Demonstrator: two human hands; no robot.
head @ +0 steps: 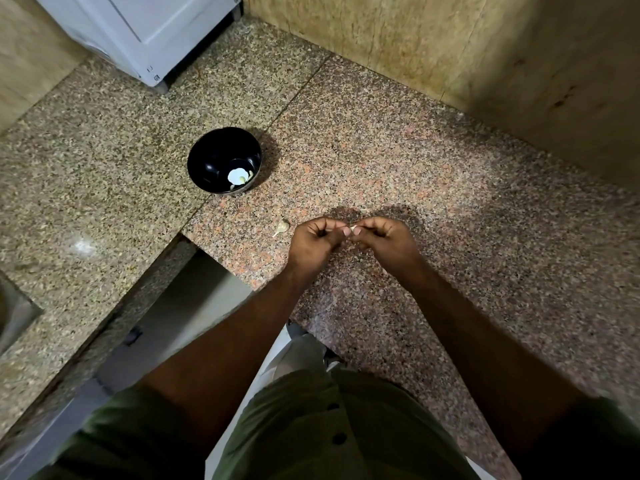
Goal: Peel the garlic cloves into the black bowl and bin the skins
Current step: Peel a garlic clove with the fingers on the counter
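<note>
A black bowl [224, 161] stands on the granite counter, with pale peeled garlic [239, 176] lying at its bottom. Below and right of the bowl, my left hand [317, 240] and my right hand [384, 237] meet just above the counter. Between their thumbs and fingertips they pinch a small pale garlic clove [352, 230], mostly hidden by the fingers. A loose garlic clove with its skin [282, 227] lies on the counter just left of my left hand. No bin shows in this view.
The speckled granite counter [450, 202] forms a corner against beige stone walls [450, 46]. A white appliance [138, 32] stands at the back left. The counter's inner edge [207, 247] drops to the floor near my body. A sink corner [14, 313] shows at the far left.
</note>
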